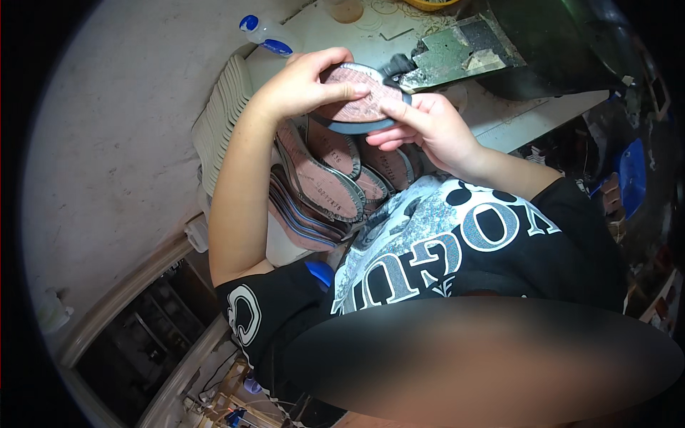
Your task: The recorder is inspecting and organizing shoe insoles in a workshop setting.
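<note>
1. Pinching an oval shoe part (347, 108) between them, the left hand (301, 85) and the right hand (446, 132) hold it up near the chest; both thumbs press on its upper face, with the right fingers curled under the rim.
2. Its face is dusty pink and finely ridged, bordered by a smooth, dark blue-black edge, with a bright whitish strip along the far side.
3. Just below, pink soles (321, 182) with dark crimped borders overlap in a pile against the printed shirt (428, 242), so that side is tight.
4. At the left, pale curved pieces (222, 121) stand packed in a row beside the wall (128, 107).
5. Beyond, the white table (328, 36) shows its surface between a blue-capped bottle (265, 37) and a worn green plate (460, 60), and again right of the hands.
6. The left fingertips are hidden behind the part; a small black item (399, 65) past it is blurred, perhaps a fixture.
</note>
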